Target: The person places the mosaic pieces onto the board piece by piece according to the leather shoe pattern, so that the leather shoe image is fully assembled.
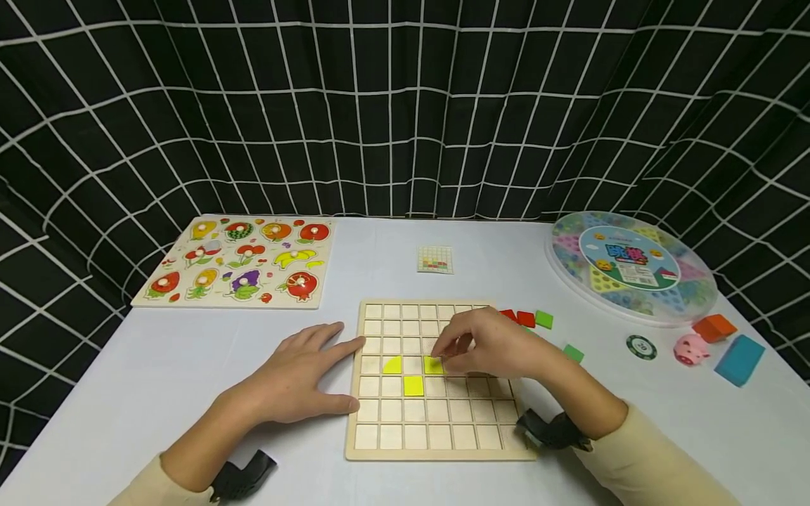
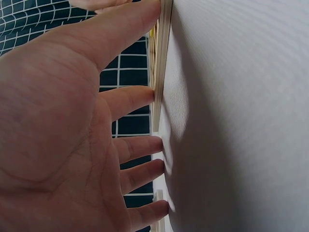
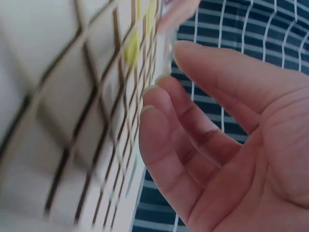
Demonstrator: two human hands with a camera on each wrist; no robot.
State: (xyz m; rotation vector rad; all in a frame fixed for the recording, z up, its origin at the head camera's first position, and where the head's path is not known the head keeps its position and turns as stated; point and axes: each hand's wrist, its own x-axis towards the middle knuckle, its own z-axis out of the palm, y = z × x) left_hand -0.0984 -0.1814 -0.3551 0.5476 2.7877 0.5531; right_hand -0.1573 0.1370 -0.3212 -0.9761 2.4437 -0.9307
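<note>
A wooden grid board (image 1: 439, 455) lies on the white table. Three yellow tiles show in its cells: a rounded one (image 1: 393, 365), a square one (image 1: 413, 386), and one partly hidden tile (image 1: 433, 365) right beside my right fingertips. My right hand (image 1: 490, 344) hovers low over the board, fingers bent; in the right wrist view a gap shows between thumb and fingers (image 3: 159, 130), with nothing in it. On the other side, my left hand (image 1: 297, 376) is spread flat, its thumb and index finger touching the board's left edge, the other fingertips (image 2: 157, 145) on the table.
Red tiles (image 1: 526, 319) and green tiles (image 1: 544, 319) lie right of the board. Behind it is a small pattern card (image 1: 434, 259). A fruit puzzle (image 1: 237, 263) stands back left; a round game box (image 1: 633, 267), poker chip (image 1: 642, 347), toy pig (image 1: 691, 349) and blocks (image 1: 739, 360) sit right.
</note>
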